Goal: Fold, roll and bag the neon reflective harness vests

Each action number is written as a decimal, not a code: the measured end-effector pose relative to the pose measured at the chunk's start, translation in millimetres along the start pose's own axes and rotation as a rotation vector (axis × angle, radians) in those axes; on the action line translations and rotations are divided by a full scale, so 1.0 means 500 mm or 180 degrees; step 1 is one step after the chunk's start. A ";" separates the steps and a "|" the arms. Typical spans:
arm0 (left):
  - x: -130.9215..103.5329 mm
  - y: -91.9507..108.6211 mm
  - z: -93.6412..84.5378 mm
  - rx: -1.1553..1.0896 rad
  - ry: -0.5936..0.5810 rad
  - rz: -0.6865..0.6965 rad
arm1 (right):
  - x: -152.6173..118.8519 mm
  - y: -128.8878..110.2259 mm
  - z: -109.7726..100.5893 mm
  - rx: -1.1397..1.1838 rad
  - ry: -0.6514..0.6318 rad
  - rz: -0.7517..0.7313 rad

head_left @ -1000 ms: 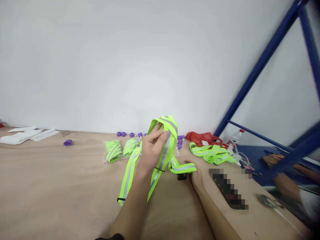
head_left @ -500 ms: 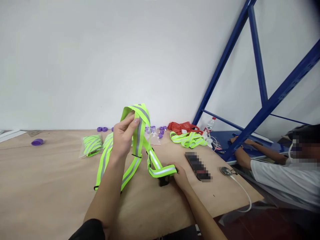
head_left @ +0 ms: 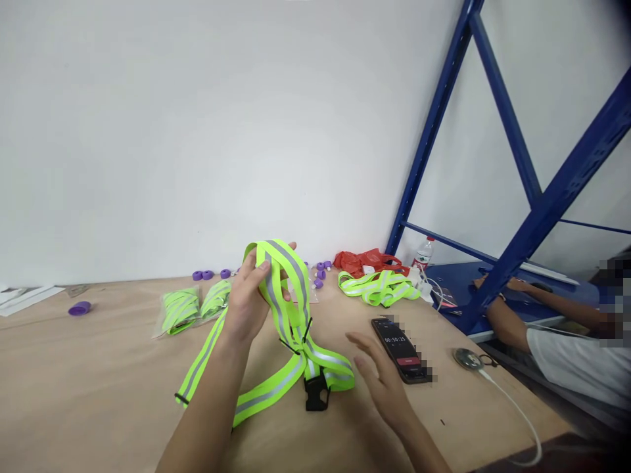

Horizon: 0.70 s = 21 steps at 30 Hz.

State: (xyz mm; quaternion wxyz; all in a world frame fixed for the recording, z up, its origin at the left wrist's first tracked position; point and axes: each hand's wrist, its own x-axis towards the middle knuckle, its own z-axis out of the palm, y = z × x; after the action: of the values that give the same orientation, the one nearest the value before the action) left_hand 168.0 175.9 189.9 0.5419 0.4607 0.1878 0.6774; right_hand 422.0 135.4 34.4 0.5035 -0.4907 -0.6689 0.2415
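Neon yellow-green webbing with a grey reflective stripe: a strap harness [head_left: 302, 282], held up left of the phone [head_left: 400, 348], which serves as landmark and lies face up on the bench [head_left: 98, 394], digits 00:50:25 lit. Left hand [head_left: 249, 299], well left of the phone, closed on the harness, thumb pressed on the band, some fingertips showing past the raised loop. From that grip the webbing drops to a gathered crossing with thin black sliders, then spreads: one length trailing leftward away from the phone, a shorter loop lying toward it. Black buckle [head_left: 316, 393] on the bench, left of the phone and a little nearer the wearer. Right hand [head_left: 379, 374] just beside the phone's left edge, fingers loosely spread and holding nothing; cannot tell whether its thumb brushes the short loop. Beyond the phone: a loose heap of like webbing [head_left: 379, 288], a red plastic bag [head_left: 362, 260] behind it, a bottle [head_left: 424, 253] farther right. Far left of the phone: two clear bags of folded webbing [head_left: 180, 310], a lone purple cap [head_left: 79, 308]. Right of the phone: a round device [head_left: 467, 359] with a white cable; farther right, a co-worker's forearms [head_left: 507, 322] behind a blue frame [head_left: 542, 203].
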 end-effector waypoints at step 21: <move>0.011 -0.017 -0.039 0.1049 -0.0911 -0.0907 | 0.305 -0.120 0.116 0.0113 -0.0765 -0.0204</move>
State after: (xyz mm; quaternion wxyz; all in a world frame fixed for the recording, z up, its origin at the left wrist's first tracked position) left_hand 156.4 188.3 175.9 0.5706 0.6028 0.2800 0.4824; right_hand 342.7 258.4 128.1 0.4358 -0.4276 -0.7353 0.2942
